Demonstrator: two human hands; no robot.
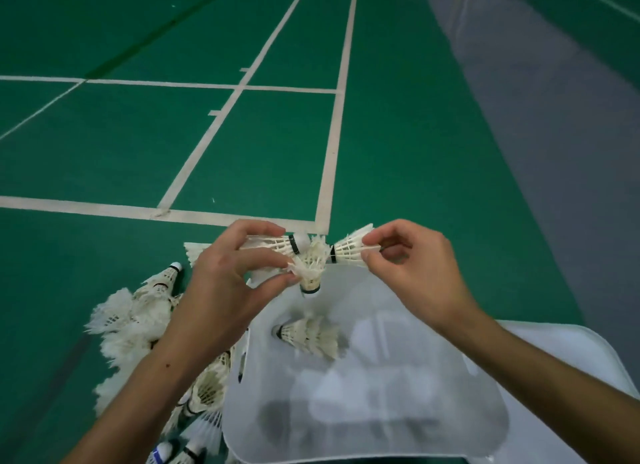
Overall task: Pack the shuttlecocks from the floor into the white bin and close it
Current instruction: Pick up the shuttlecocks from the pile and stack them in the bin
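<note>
The white bin [450,425] stands open on the green floor right below me. One shuttlecock [308,335] lies on its side inside it. Above the bin's far rim, my left hand [225,283] grips two shuttlecocks: one [277,244] lies level with its cork pointing right, and a worn one [311,269] hangs cork down. My right hand [415,262] pinches the feather end of another shuttlecock [349,247], whose cork points left toward the worn one. A pile of shuttlecocks [138,321] lies on the floor to the left of the bin, partly hidden by my left forearm.
A white lid [554,342] lies on the floor behind the bin at the right. White court lines [104,209] cross the green floor ahead. A grey strip of floor [554,134] runs along the right side.
</note>
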